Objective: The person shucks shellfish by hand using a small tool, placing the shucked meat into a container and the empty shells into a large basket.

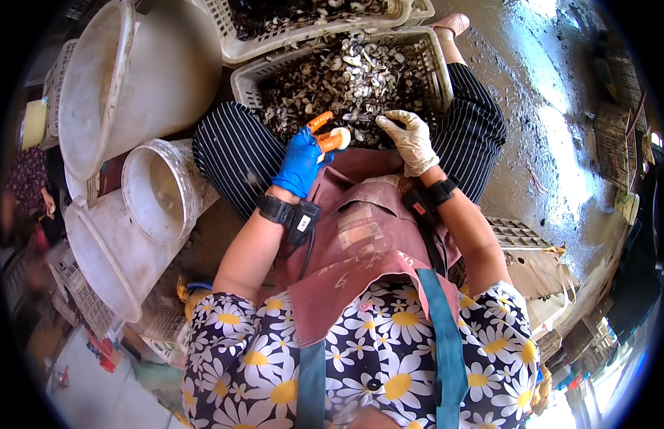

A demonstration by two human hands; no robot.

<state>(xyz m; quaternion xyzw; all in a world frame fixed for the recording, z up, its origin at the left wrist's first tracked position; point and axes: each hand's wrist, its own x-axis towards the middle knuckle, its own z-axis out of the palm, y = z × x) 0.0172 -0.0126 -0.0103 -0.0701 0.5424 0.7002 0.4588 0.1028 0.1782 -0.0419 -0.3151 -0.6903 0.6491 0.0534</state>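
Note:
My left hand (305, 161), in a blue glove with orange finger covers, is raised over the near edge of a crate. Its fingers grip a small pale rounded piece (341, 138), perhaps shellfish. To its right is my right hand (410, 140), in a whitish glove, thumb and fingertips curled close together. Whether anything small is between them cannot be told. Below both hands, a pale plastic crate (245, 92) holds a heap of dark and whitish small shellfish or shells (359, 75). A reddish apron (364, 198) covers my lap between my knees.
Another slatted crate (224, 32) with similar contents stands beyond. Large white tubs (165, 69) and a bucket (152, 145) crowd the left side. Wet, shiny floor (536, 123) lies to the right. Another person's hand (48, 204) shows at far left. Black wrist devices (302, 222) have cables.

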